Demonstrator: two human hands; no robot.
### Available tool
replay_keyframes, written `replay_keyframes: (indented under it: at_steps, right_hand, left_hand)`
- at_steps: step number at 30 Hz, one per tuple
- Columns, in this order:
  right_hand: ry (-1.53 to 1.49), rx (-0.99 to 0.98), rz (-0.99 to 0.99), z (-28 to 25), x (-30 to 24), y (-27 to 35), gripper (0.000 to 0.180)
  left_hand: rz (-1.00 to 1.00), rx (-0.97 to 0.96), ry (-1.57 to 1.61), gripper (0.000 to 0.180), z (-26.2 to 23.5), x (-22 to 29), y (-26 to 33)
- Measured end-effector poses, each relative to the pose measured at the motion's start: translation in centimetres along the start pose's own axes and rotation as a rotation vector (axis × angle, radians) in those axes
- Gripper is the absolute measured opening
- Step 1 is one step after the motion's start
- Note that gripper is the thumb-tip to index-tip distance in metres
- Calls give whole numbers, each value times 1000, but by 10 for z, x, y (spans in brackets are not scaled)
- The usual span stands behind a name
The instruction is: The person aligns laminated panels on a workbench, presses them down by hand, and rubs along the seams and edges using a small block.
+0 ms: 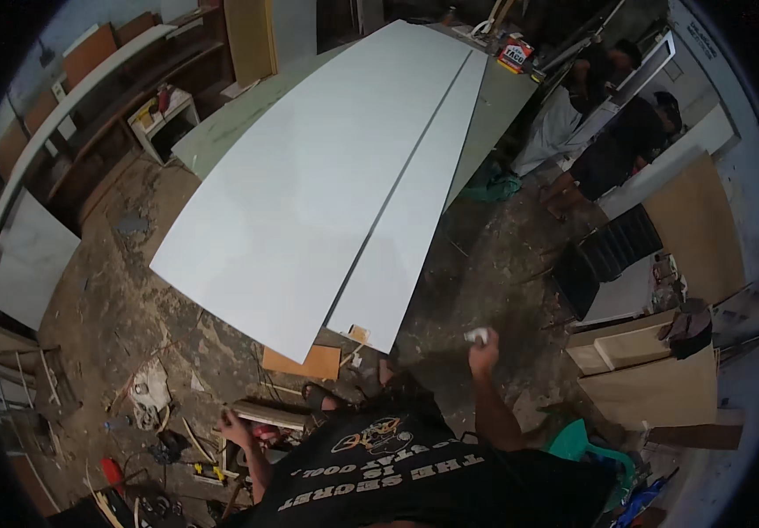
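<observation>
Two large white panels lie on a work table: a wide white panel (282,167) on the left and a narrow white panel (397,264) on the right, with a dark slanting gap between them. My right hand (484,355) is closed on a small white object (477,336), right of the narrow panel's near end and apart from it; its exact kind is too small to tell. Low on the left, my left hand (234,429) has its fingers apart, with nothing visible in them. A small tan piece (359,334) rests on the narrow panel's near end.
Beneath the panels shows a greenish tabletop (260,114); a red and white can (515,55) stands at its far right. Two people work at the far right. A black chair (612,255) and wooden boards (652,387) stand right. Scraps and tools litter the floor left.
</observation>
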State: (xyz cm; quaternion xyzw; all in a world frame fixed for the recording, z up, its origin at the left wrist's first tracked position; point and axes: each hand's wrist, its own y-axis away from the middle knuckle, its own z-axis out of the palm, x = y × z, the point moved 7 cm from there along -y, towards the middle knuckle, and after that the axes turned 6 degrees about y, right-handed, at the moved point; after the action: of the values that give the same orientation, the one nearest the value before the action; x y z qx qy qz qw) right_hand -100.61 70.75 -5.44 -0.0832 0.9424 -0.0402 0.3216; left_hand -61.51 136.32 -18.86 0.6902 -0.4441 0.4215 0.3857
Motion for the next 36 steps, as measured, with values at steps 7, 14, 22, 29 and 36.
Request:
replay_keyframes:
  at_steps: [7,14,22,29,36]
  right_hand:
    - [1243,-932,166,-38,265,118,45]
    - [238,-150,668,-72,319,16,41]
    - [-15,46,690,-131,326,-80,44]
    - [314,-30,760,-105,451,-14,48]
    - [-53,231,1239,-137,396,-51,44]
  left_hand:
    - [583,0,342,36,91,318,30]
    - [906,-501,219,54,380,431,184]
    - [1216,-1362,-674,74,637,401,456]
    - [1263,-1321,-885,74,802,443,462]
    - [1360,-1240,-587,57,1005,535,473]
